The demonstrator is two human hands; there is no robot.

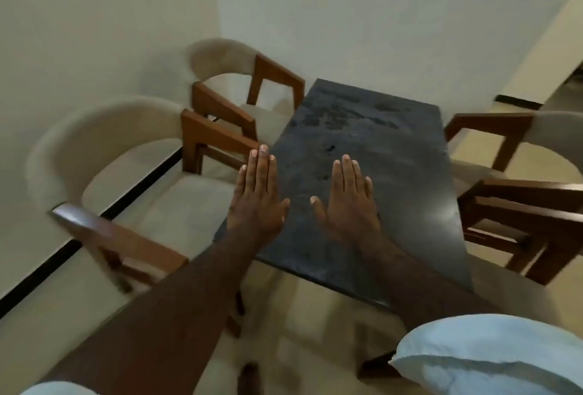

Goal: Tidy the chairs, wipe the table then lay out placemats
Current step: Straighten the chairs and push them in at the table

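Risk: left grip (257, 196) and right grip (347, 199) flat-open, empty over dark stone counter (372, 148); cushioned wooden armchair (151, 186) beside left grip sits askew, may scrape if dragged.

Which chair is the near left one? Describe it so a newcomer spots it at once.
Start at the dark stone table in the middle. Two chairs stand along its left side; take the chair closer to the camera, beside the left hand. Unlike the far chair, it is angled away from the table, its whole cream seat showing.
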